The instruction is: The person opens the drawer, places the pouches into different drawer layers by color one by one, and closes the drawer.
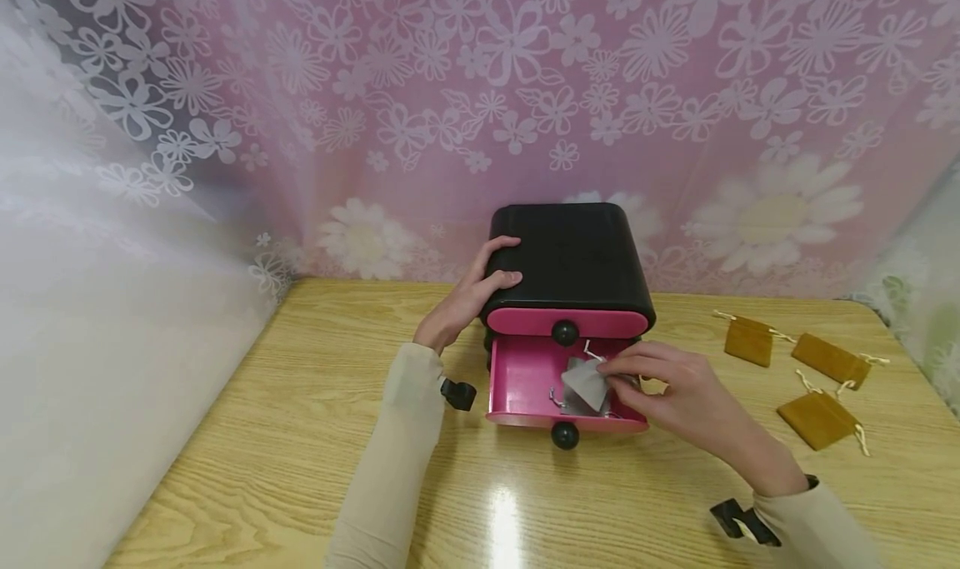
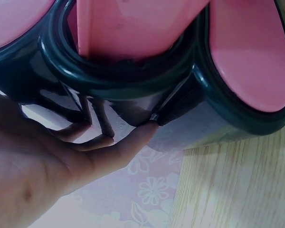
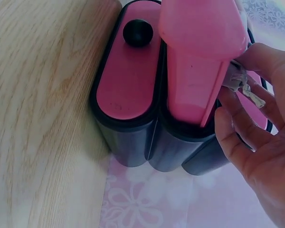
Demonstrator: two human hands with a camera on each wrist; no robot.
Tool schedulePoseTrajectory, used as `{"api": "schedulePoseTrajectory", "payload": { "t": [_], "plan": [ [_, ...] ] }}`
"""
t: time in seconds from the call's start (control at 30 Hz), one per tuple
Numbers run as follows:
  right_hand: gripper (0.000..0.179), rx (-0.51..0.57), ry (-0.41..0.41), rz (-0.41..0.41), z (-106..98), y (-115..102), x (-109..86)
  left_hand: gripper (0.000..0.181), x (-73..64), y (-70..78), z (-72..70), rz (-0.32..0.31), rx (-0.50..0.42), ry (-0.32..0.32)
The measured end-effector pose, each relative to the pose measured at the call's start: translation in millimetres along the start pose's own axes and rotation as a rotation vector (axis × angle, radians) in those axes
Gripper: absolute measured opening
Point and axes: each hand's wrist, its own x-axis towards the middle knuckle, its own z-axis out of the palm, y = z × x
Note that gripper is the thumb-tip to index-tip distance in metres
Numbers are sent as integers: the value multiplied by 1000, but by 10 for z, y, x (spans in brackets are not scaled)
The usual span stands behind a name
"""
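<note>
Grey pouch (image 1: 587,386) in right hand (image 1: 678,386)

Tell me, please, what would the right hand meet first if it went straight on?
Beyond the gray pouch in the right hand, probably the open drawer's left wall, though depth is unclear.

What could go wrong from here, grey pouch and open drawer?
1. Slip: the right hand pinches the grey pouch by one edge, so it may drop from the fingers.
2. Snag: a loose cord lies beside it in the drawer and might catch.
3. Bump: the drawer is pulled out close to that hand; a knock could shift it, though the left hand rests against the cabinet.
</note>
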Motion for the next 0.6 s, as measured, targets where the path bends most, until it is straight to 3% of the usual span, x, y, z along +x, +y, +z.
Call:
{"api": "schedulePoseTrajectory", "payload": {
  "t": [0.13, 0.23, 0.33, 0.43, 0.53, 0.6],
  "plan": [
    [13, 18, 2, -2, 33, 10, 6, 50, -1, -2, 1, -2, -10, -4],
    [21, 18, -2, 0, 51, 14, 7, 50, -3, -2, 0, -4, -4, -1],
    [14, 7, -12, 6, 68, 9, 18, 50, -4, 0, -1, -7, -3, 0],
    [37, 13, -19, 8, 87, 1, 29, 50, -7, 5, -2, -11, -2, 1],
    [17, 17, -18, -2, 109, 3, 37, 50, -11, 9, -1, -14, -3, 2],
    [19, 20, -15, -9, 121, 1, 44, 50, -12, 10, 2, -15, -7, 1]
  ]
}}
